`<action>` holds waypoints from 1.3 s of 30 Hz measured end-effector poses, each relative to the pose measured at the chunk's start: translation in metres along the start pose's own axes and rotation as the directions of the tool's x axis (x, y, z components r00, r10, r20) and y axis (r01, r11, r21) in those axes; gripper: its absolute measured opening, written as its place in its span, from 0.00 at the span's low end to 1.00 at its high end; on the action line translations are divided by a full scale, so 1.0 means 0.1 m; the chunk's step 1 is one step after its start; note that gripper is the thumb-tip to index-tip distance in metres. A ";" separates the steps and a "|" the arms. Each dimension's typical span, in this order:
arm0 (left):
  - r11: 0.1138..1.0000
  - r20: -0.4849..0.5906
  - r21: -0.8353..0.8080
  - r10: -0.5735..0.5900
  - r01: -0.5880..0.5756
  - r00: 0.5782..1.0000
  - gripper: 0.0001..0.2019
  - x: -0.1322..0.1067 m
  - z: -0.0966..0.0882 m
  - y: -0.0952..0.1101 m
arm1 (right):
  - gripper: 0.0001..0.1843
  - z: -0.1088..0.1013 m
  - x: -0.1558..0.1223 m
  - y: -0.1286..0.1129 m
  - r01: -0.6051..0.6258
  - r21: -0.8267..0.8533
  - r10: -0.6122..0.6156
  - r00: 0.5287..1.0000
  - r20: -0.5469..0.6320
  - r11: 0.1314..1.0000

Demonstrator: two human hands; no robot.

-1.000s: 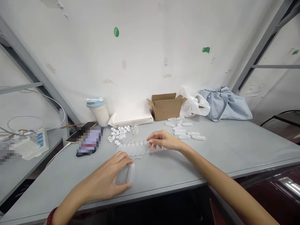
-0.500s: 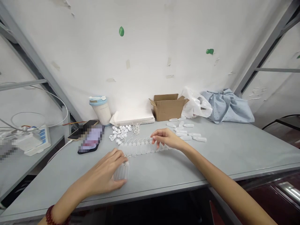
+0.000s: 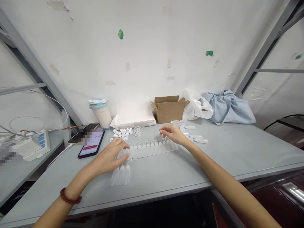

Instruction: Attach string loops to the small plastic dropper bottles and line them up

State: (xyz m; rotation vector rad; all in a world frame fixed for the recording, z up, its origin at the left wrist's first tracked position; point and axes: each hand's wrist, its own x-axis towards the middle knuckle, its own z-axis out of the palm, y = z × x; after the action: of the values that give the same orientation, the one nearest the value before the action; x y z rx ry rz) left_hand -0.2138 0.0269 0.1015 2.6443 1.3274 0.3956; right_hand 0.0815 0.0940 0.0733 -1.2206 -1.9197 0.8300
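Note:
A row of small clear plastic tubes (image 3: 152,148) with white caps and string loops lies across the desk. My left hand (image 3: 111,155) hovers at the row's left end, thumb and fingers apart and nothing held. Just below it, several similar tubes (image 3: 122,175) form a separate short group with strings at their tops. Over the right part of the row is my right hand (image 3: 173,133), its fingers loosely bent and nothing visible in them. It hides some tubes and strings beneath.
Loose white caps (image 3: 122,133) and a heap of strings (image 3: 137,131) lie behind the row. Loose tubes (image 3: 200,139) are at right. Along the wall stand a cup (image 3: 102,115), a paper stack (image 3: 135,120), a cardboard box (image 3: 168,112) and bags. A phone (image 3: 91,145) lies at left.
My left hand has let go of the short group of tubes and moved up to the row's left end. My right hand has shifted slightly right along the row.

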 end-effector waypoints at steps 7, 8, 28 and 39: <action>0.996 -0.146 0.056 -0.066 0.074 0.987 0.12 0.72 0.19 -0.25 | 0.11 -0.22 0.16 0.45 -0.021 -0.595 -0.085 0.985 -0.148 0.803; 0.995 -0.147 0.050 -0.077 0.085 0.986 0.10 0.79 0.23 -0.26 | 0.11 -0.24 0.16 0.48 -0.017 -0.603 -0.083 0.987 -0.138 0.797; 0.890 -0.316 -0.359 -0.399 0.281 0.861 0.11 0.86 0.25 -0.47 | 0.17 -0.28 0.20 0.62 -0.097 -0.665 0.021 0.992 -0.122 0.740; 0.749 -0.384 -0.629 -0.533 0.210 0.754 0.10 0.68 0.25 -0.39 | 0.16 -0.21 0.19 0.52 -0.073 -0.465 -0.014 0.983 -0.181 0.882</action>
State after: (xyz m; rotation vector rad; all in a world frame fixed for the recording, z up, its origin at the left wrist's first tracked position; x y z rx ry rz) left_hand -0.1968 0.1042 0.0791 1.7519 1.5536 1.3179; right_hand 0.1178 0.1329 0.0466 -1.5525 -2.0171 0.2489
